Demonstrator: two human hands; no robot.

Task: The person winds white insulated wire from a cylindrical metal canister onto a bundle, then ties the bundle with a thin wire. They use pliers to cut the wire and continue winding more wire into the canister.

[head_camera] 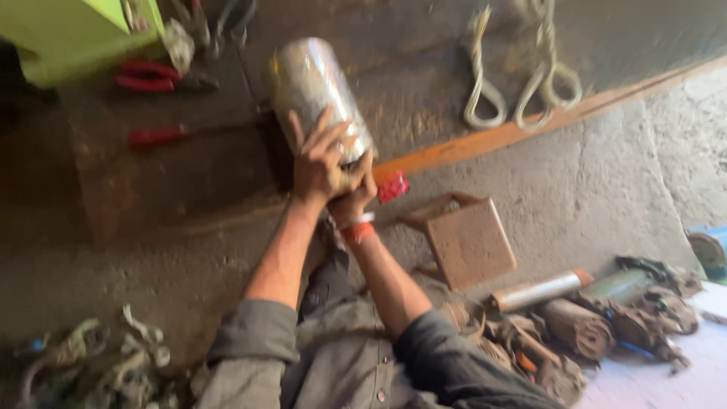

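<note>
cylinder: you've got a shiny metal cylinder [318,95] lifted up in front of you, upper middle of the view. It's blurry, so no surface detail to report.

long axis: runs roughly from 11 o'clock down to 5 o'clock, the far end tipped away from you and a bit left.

left hand: your left hand [319,163] is wrapped over the near end of the cylinder, fingers spread on the side wall, clearly gripping it.

right hand: your right hand [354,198] sits just under and behind the left one, at the bottom end. It looks closed on the cylinder too, but the left hand covers most of it, so I can't tell for sure.

which way it lies: from both hands the body of the cylinder goes off toward 11 o'clock. The left hand is higher up on it.

around you: red-handled pliers [144,76] at 10 o'clock, rope loops [522,91] at 1 o'clock, a rusty square plate [469,242] at 4 o'clock, a smaller metal tube [539,291] past that.
</note>
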